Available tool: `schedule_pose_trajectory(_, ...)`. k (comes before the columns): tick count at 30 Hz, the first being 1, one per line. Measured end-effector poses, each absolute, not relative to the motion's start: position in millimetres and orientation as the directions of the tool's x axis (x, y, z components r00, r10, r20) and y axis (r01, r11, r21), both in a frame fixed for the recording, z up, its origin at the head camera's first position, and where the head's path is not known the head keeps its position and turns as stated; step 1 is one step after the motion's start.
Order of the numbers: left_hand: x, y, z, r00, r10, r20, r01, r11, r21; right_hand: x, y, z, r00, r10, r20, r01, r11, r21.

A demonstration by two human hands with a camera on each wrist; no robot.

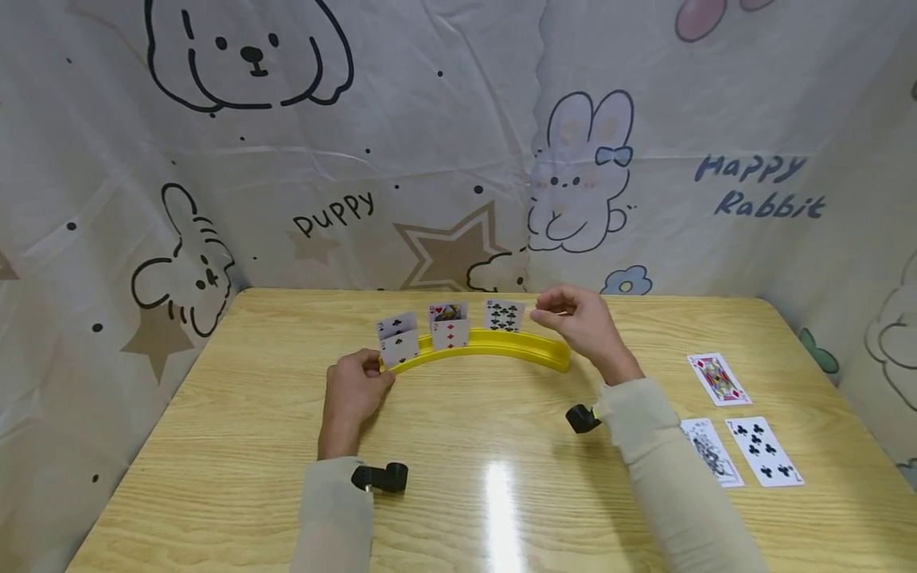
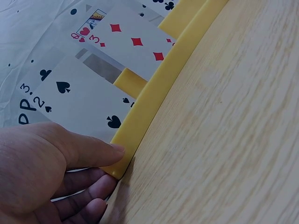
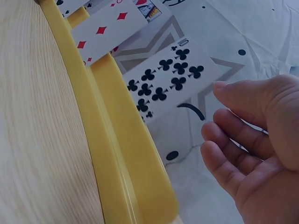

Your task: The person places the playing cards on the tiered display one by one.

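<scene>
A curved yellow card holder stands on the table with playing cards upright in it. My left hand grips its left end, thumb over the front edge and fingers curled at the end. Beside that hand, the two of spades stands before the three of clubs. Mid-holder, the three of diamonds partly covers the queen of hearts. Farther right, the ten of clubs stands alone in the rear slot. My right hand hovers just right of it, fingers loosely bent, holding nothing.
At the right of the wooden table lie a diamond face card, a joker and the seven of clubs, all face up. The right forearm partly covers the joker. A printed cloth hangs behind the table.
</scene>
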State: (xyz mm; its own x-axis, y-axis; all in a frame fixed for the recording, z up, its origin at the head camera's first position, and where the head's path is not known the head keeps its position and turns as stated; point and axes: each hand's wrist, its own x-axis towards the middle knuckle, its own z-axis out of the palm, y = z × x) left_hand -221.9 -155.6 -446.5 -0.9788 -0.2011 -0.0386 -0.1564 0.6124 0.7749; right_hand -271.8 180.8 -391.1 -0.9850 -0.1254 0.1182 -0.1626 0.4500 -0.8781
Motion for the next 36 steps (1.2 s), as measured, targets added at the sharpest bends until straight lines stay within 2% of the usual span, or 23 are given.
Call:
schedule_pose_trajectory(24,-223.0,-157.5,-446.8,-0.98,-0.194,-0.042,-0.156,0.626,0.764,-241.9,233.1,-383.0,-0.987,-0.095,0.127,-0.159,0.576,-0.802)
schedule_pose_trajectory(36,-222.1,-155.3,-446.7,-0.98,-0.195,-0.04,-0.156,0.625,0.765,-222.1,256.4,-380.4,-0.993,-0.08,0.089,-0.12,0.612,-0.781)
